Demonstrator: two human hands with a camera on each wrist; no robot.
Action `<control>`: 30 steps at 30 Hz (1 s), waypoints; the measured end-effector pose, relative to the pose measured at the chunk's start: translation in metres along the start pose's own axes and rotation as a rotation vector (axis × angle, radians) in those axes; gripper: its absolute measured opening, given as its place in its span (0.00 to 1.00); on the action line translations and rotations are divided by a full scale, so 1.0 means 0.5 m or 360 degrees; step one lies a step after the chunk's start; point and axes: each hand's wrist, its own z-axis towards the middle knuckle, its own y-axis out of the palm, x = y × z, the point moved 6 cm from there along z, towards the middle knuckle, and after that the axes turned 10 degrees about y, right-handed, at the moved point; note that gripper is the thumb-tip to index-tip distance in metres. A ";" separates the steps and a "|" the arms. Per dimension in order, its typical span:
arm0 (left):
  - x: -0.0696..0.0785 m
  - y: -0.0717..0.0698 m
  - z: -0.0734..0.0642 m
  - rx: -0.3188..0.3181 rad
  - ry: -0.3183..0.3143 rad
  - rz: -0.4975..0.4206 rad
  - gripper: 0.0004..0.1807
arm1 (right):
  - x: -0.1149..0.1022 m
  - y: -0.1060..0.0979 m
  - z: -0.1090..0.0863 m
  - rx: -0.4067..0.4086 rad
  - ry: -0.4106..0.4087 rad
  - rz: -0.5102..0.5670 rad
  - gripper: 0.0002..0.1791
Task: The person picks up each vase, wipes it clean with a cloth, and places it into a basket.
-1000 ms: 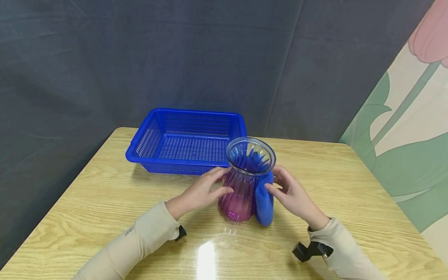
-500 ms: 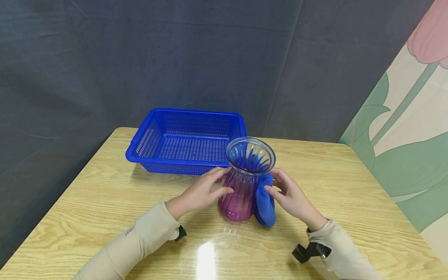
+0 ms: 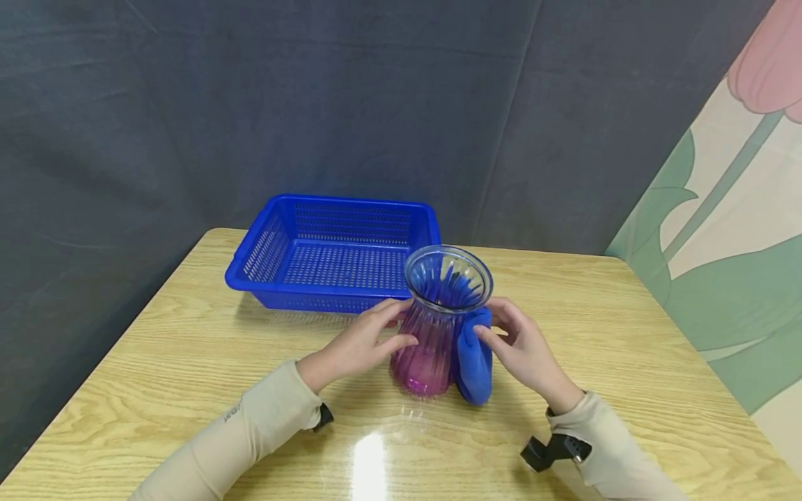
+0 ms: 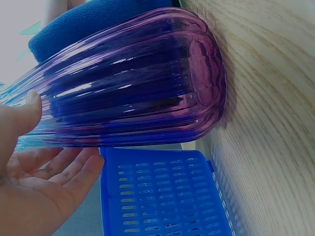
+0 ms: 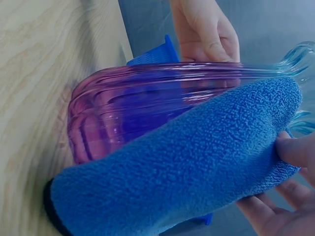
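Against the vase (image 3: 427, 348), the cloth (image 3: 475, 365) has shifted slightly; the vase hasn't.

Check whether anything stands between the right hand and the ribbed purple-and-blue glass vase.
Yes: the folded, fuzzy blue cloth, held in the right hand, sits between that hand and the right side of the vase. Nothing visible stands between the left hand and the vase.

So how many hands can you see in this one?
2: the left hand holds the glass vase by its side, and the right hand holds the blue cloth at the vase's other side.
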 end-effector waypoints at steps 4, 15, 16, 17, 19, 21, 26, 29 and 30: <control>-0.001 0.001 0.001 0.0001 0.0019 -0.0003 0.30 | -0.012 -0.005 0.004 0.0024 0.0017 -0.0021 0.17; 0.003 0.000 0.000 -0.0042 0.0016 0.0048 0.32 | -0.051 -0.025 0.015 0.0159 -0.0002 0.0087 0.17; 0.003 -0.001 0.000 -0.0049 0.0017 0.0052 0.32 | -0.054 -0.026 0.015 0.0168 -0.0007 0.0109 0.17; 0.002 -0.001 0.000 -0.0056 0.0008 0.0050 0.32 | -0.057 -0.029 0.016 0.0176 -0.0011 0.0131 0.18; 0.001 -0.001 -0.001 -0.0074 -0.0011 0.0051 0.33 | -0.060 -0.033 0.017 0.0185 -0.0019 0.0191 0.17; 0.000 -0.001 -0.002 -0.0093 -0.0023 0.0059 0.35 | -0.063 -0.038 0.019 0.0197 -0.0026 0.0233 0.18; 0.001 0.001 -0.003 -0.0107 -0.0028 0.0114 0.38 | -0.064 -0.046 0.020 0.0214 -0.0017 0.0216 0.18; 0.002 0.002 -0.004 -0.0094 -0.0033 0.0144 0.40 | -0.063 -0.044 0.020 0.0205 -0.0030 0.0227 0.19; 0.003 0.003 -0.005 -0.0088 -0.0035 0.0146 0.40 | -0.063 -0.043 0.020 0.0199 -0.0036 0.0238 0.19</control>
